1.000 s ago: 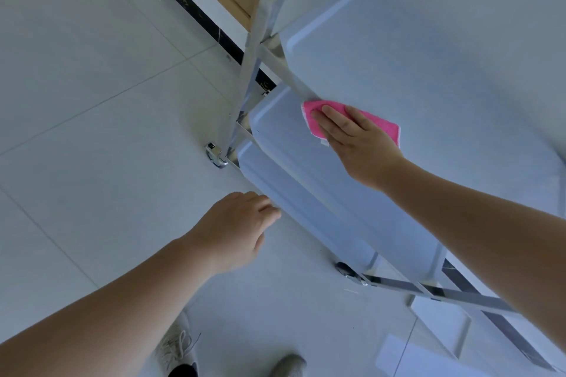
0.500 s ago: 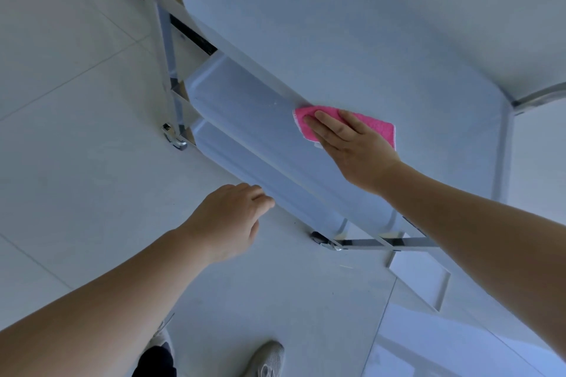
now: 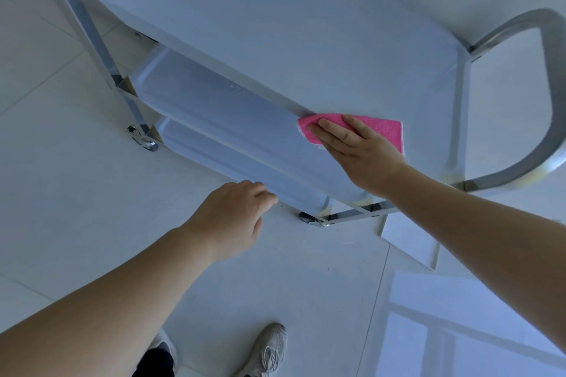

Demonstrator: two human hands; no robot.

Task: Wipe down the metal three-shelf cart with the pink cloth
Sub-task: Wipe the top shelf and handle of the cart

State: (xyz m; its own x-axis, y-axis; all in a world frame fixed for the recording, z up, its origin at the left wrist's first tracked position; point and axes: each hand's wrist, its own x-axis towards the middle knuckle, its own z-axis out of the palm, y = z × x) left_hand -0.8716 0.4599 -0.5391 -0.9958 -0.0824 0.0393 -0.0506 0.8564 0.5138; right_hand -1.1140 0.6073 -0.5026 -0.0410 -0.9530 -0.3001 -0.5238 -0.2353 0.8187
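In the head view, my right hand (image 3: 358, 150) lies flat, fingers (image 3: 329, 128) extended and together, pressing the pink cloth (image 3: 379, 130) onto the cart (image 3: 275, 24). The cloth sits at the near edge of the top shelf (image 3: 306, 49), where the rim meets the middle shelf (image 3: 214, 101) visible beneath; I cannot tell which of the two surfaces it contacts. My left hand (image 3: 232, 220) is loosely curled and holds nothing, with fingertips just beside the front lip of the bottom shelf (image 3: 232, 159). I judge the step in hand to be the edge wipe. The next move calls for steady downward pressure and a stroke along the rim toward the handle (image 3: 551, 76) end.
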